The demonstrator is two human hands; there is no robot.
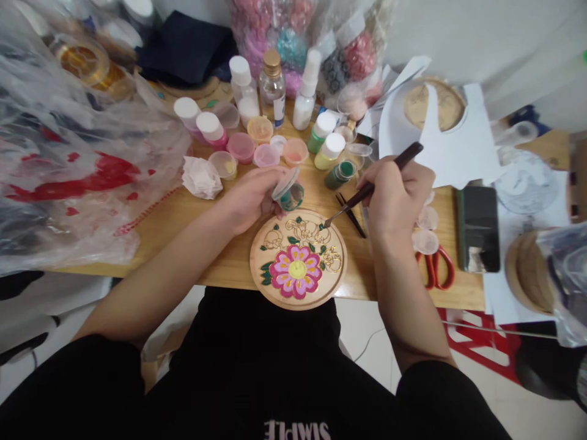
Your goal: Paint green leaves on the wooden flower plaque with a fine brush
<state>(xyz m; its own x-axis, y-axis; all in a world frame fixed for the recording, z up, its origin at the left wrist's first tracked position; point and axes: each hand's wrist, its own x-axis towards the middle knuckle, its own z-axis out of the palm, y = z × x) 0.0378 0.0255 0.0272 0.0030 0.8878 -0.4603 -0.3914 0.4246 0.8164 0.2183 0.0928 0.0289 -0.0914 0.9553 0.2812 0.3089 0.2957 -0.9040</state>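
A round wooden plaque point(293, 298) lies at the table's front edge and juts slightly over it. A pink flower with a yellow centre, green leaves and gold outlines decorate its face. Just above its upper rim, my left hand point(254, 194) grips a small clear cup point(288, 192), tilted, with dark green stuff inside. My right hand point(397, 192) is closed round the dark handle of a thin palette knife point(367, 188). The tool's metal tip meets a small leaf at the plaque's upper right. Beside the plaque lie dark tweezers point(351, 215).
Behind are several small paint cups point(241, 148), an open green jar point(338, 175) and white-capped bottles point(306, 91). Crumpled tissue point(202, 177) sits left, near plastic wrapping point(92, 183). To the right are red-handled scissors point(435, 269), a phone point(478, 229) and white paper point(440, 153).
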